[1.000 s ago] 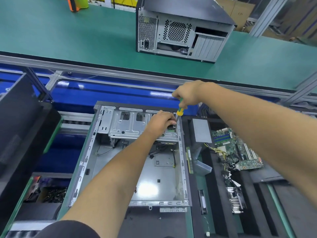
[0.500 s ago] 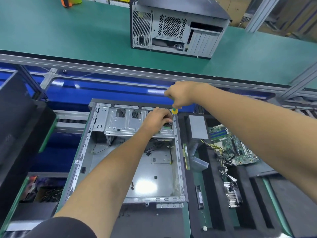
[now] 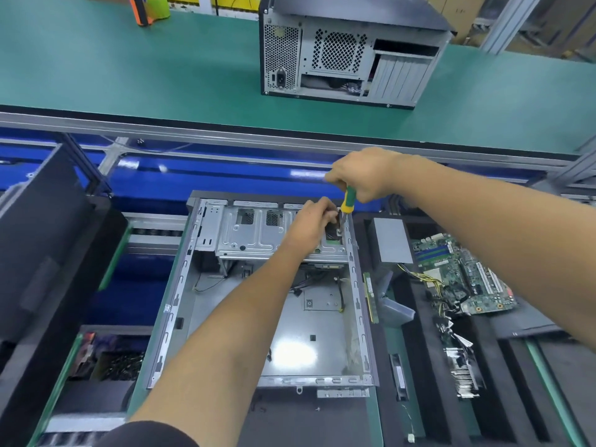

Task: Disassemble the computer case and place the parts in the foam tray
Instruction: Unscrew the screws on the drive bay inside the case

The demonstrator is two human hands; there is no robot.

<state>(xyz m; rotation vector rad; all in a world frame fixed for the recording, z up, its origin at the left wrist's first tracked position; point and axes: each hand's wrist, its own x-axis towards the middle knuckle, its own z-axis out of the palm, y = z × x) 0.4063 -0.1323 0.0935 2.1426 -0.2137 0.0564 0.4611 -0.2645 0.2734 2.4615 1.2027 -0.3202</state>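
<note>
A: Item, nearest the worker: open computer case point(image 3: 245, 317), lying on its side, side panel off, interior facing up. Why flat?

B: Likely so that its fasteners face upward and a driver can come straight down on them. The floor of the chassis is bare apart from a few loose cables; my judgement is that most of the contents are already out.

A: Item, just right of the case: foam tray point(image 3: 416, 343), black, slotted. Contents?

B: A motherboard point(image 3: 464, 275) with yellow wiring lies in its far compartment, and a finned metal part sits nearer; a narrow green board stands on edge in a slot against the case wall. The slots seem cut to keep the parts apart from one another.

A: Item, far end of the case: drive cage point(image 3: 258, 233), silver, in place. Hands?

B: The left hand point(image 3: 309, 224) rests on the cage's right end, fingers curled at the spot where the tool tip meets the metal; whether it pinches a screw or only steadies the tip cannot be told. The right hand point(image 3: 364, 172) is wrapped closed round the top of a green-and-yellow screwdriver point(image 3: 347, 201), held nearly upright, shaft down at the cage's right corner beside the case wall.

A: Step in hand?

B: Probably freeing the cage's mounting screw.

A: Item, farthest: second computer case point(image 3: 348, 56), closed, upright on the green bench point(image 3: 129, 69), well apart.
</note>
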